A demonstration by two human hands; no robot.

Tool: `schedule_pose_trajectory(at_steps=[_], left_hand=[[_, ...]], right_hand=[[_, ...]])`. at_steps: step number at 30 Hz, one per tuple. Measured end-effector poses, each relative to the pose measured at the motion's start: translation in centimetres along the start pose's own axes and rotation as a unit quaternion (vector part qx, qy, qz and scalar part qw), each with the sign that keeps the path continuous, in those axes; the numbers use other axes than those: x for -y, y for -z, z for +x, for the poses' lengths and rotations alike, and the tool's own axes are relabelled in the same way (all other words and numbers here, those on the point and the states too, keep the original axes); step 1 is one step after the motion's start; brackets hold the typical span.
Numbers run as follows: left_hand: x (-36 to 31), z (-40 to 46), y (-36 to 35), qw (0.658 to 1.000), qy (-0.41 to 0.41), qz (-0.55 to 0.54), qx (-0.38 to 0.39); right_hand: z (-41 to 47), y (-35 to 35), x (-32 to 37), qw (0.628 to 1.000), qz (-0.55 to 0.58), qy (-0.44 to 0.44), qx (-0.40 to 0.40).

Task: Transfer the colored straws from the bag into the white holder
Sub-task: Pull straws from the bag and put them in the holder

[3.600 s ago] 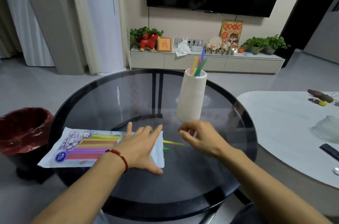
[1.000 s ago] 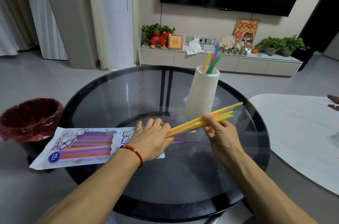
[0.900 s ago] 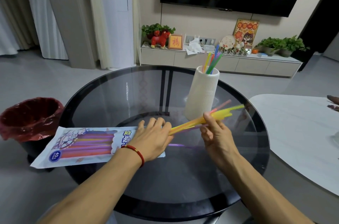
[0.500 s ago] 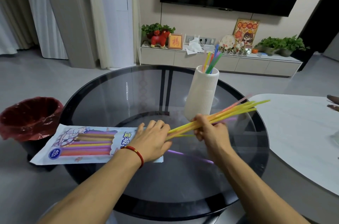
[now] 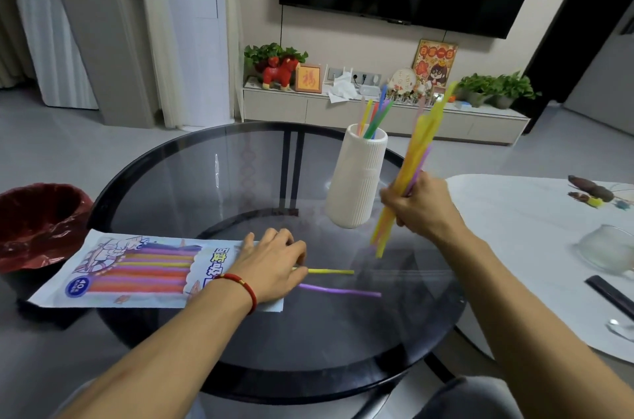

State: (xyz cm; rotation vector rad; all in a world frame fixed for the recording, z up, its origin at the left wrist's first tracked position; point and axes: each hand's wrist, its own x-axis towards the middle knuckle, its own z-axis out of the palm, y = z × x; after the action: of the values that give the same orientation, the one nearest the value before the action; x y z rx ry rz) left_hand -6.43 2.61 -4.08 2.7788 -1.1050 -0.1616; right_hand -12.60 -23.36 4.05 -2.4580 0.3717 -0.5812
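Flat white plastic straw bag (image 5: pixel 144 272): "40" in blue roundel at its 8 o'clock corner; blue Chinese characters along right end, not legible; other signs unreadable

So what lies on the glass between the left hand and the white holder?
Head view: bare glass table between left hand and white holder.

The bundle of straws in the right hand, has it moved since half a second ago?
Yes. The bundle of straws swung from nearly flat to steeply upright, right of the white holder, gripped by the right hand.
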Motion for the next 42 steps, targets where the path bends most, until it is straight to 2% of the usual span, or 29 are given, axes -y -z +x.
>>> schedule_pose_trajectory(at_steps=[3, 8, 14, 22, 25, 27, 31, 37, 40, 42], left_hand=[[-0.1, 0.0, -0.2, 1.000, 0.001, 0.000, -0.001], [-0.2, 0.1, -0.3, 1.000, -0.004, 0.001, -0.004], [-0.5, 0.4, -0.3, 1.000, -0.004, -0.005, -0.013], [-0.9, 0.6, -0.3, 1.000, -0.005, 0.001, -0.004], [-0.9, 0.6, -0.2, 1.000, -0.003, 0.002, -0.002], [-0.9, 0.6, -0.2, 1.000, -0.004, 0.005, -0.002], [-0.9, 0.6, -0.2, 1.000, -0.004, 0.004, -0.001], [-1.0, 0.7, -0.2, 1.000, -0.011, -0.004, -0.014], [-1.2, 0.7, -0.2, 0.998, -0.022, -0.018, -0.048], [-1.3, 0.7, -0.1, 0.995, -0.029, -0.034, -0.092]], right_hand=[[-0.4, -2.2, -0.2, 0.999, -0.025, 0.022, 0.025], [-0.7, -3.5, -0.8, 0.999, -0.032, 0.004, -0.008], [-1.4, -3.2, -1.2, 0.992, 0.094, 0.025, -0.076], [-2.3, -4.1, -2.0, 0.998, 0.013, 0.042, -0.042], [-1.6, -3.6, -1.5, 0.997, -0.018, 0.045, -0.061], [-1.2, -3.6, -1.4, 0.997, -0.002, 0.033, -0.064], [-1.2, -4.1, -1.8, 0.999, 0.027, -0.023, 0.011], [-1.7, -4.1, -2.3, 0.997, 0.062, -0.044, 0.009], [-1.8, -3.5, -2.4, 0.993, 0.103, -0.046, -0.027], [-1.6, -2.7, -2.0, 0.975, 0.195, -0.060, -0.086]])
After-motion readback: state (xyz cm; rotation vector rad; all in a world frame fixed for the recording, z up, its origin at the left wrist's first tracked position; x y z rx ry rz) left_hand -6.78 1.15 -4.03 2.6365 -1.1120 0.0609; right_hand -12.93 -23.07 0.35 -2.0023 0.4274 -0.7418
